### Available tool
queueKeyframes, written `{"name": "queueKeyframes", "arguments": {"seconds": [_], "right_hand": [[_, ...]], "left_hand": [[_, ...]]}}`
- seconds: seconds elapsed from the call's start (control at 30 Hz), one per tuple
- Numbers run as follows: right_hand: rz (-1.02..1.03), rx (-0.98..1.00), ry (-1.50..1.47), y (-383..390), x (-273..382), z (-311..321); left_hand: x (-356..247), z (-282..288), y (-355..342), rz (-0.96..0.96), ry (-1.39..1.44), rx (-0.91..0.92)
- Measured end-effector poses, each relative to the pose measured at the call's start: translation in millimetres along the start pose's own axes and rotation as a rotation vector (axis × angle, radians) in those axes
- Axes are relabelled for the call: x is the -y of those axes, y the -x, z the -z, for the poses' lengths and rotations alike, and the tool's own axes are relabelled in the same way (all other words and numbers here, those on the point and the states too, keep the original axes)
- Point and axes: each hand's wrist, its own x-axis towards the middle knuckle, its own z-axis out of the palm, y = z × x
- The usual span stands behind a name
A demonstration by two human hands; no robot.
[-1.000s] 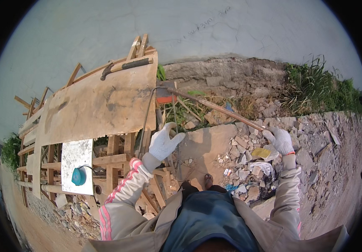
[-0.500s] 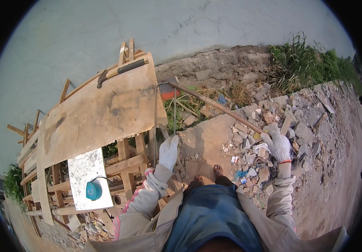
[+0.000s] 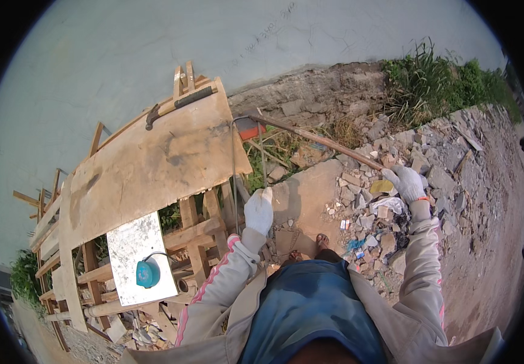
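My left hand [image 3: 259, 211], in a white knit glove, is closed around the lower end of a thin metal rod [image 3: 261, 148]. The rod rises from the fist, bends near the board's right edge, and a second leg runs back down beside the table frame. A long brown bar [image 3: 329, 143] slants from that bend to my right hand [image 3: 405, 183]. This hand, also gloved in white, is closed on the bar's near end. How the bar and rod join is too small to make out.
A plywood board [image 3: 153, 164] on a wooden frame [image 3: 195, 236] bears a hammer [image 3: 177, 107]. Lower, a teal tape measure [image 3: 147, 274] lies on a white panel [image 3: 131, 242]. Broken rubble [image 3: 389, 242] covers the ground at right. A grey wall [image 3: 122, 48] stands behind.
My right hand has pushed the bar's near end farther away. The left hand stays on the rod, shifted slightly right and away. The whole view has turned a little.
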Motion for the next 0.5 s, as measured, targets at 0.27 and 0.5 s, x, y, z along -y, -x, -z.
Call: {"name": "queueKeyframes", "arguments": {"seconds": [0.27,0.5], "right_hand": [[-0.019,-0.098,0.005,41,28,-8],[0.001,0.071,0.03,3,9,12]], "left_hand": [[9,19,-7,-0.099,-0.024,-0.006],[0,14,-2,0.049,0.174,0.148]]}}
